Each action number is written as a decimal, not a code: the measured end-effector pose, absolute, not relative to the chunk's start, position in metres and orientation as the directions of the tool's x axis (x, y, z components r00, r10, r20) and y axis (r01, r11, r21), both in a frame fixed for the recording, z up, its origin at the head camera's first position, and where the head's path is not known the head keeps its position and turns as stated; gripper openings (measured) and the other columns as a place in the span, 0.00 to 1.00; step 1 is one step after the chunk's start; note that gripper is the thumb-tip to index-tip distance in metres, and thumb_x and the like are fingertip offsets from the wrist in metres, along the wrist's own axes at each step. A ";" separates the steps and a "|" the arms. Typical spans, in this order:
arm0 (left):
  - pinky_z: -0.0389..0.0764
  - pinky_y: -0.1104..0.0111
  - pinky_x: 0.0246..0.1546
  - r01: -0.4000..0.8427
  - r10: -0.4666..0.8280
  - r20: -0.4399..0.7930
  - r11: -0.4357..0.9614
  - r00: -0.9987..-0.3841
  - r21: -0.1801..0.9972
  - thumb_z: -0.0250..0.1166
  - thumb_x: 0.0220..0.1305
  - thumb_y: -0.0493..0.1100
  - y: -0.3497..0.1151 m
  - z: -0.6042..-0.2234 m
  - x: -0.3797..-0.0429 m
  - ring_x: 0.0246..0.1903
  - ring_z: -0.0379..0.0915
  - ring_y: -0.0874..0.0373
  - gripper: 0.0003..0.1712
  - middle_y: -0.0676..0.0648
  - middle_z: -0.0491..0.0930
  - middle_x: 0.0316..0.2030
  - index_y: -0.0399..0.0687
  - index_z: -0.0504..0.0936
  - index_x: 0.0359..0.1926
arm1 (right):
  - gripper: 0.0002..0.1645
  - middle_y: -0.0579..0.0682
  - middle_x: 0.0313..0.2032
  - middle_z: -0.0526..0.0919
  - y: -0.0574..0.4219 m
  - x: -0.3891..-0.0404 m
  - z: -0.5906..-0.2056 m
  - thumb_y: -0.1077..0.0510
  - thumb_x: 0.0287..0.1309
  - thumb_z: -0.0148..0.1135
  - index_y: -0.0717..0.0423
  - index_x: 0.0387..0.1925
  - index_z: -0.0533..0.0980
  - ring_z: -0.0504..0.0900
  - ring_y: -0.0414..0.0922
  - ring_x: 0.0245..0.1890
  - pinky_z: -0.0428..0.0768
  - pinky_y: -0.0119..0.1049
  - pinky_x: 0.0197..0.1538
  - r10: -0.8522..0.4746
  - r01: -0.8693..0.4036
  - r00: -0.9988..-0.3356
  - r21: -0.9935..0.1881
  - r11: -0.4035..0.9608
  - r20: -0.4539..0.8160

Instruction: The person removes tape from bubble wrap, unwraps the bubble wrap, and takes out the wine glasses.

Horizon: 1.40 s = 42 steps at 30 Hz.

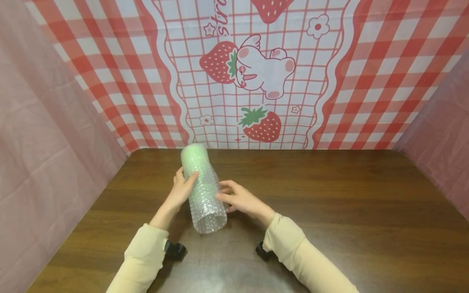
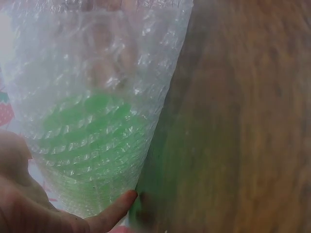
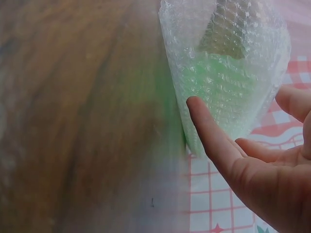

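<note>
A pale green object wrapped in clear bubble wrap (image 1: 207, 195) forms a long roll at the left-centre of the wooden table. Green shows through its far part, while the near end is an open, hollow sleeve of wrap. My left hand (image 1: 182, 188) holds the roll's left side, its thumb lying over the top. On the opposite side, my right hand (image 1: 242, 198) has its fingertips right at the wrap. In the right wrist view those fingers (image 3: 214, 133) are spread and fairly straight. The wrap blurs the green object's shape.
The brown wooden table (image 1: 348, 215) spreads around the roll. A red-and-white strawberry-print cloth (image 1: 300, 89) hangs behind its far edge, with pink curtains (image 1: 47, 134) at both sides. Dark wrist devices (image 1: 176, 251) sit under the beige sleeves (image 1: 143, 252).
</note>
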<state>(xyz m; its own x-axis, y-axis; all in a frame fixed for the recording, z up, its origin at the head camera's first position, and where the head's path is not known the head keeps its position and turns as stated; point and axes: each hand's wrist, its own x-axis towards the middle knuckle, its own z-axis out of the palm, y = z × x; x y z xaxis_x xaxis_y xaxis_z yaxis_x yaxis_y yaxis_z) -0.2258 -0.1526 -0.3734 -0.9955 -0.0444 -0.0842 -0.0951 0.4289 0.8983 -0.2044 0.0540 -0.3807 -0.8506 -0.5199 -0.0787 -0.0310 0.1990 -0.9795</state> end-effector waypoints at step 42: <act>0.57 0.46 0.61 -0.047 0.028 -0.065 0.429 -0.997 0.902 0.51 0.64 0.56 -0.126 -0.373 -0.224 0.61 0.50 0.39 0.43 0.32 0.48 0.62 0.39 0.41 0.68 | 0.33 0.69 0.57 0.66 0.070 -0.207 -0.381 0.54 0.62 0.52 0.67 0.62 0.56 0.76 0.57 0.48 0.82 0.43 0.41 -0.462 0.003 -0.881 -0.979 0.205 -0.099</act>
<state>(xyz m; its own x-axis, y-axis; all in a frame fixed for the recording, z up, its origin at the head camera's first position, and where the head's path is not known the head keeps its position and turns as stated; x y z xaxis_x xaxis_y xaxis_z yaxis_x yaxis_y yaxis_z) -0.2239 -0.1259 -0.3734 -0.9975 0.0279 -0.0652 -0.0470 0.4285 0.9023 -0.2075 0.0699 -0.3815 -0.8811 -0.4624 -0.0993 0.0027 0.2051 -0.9787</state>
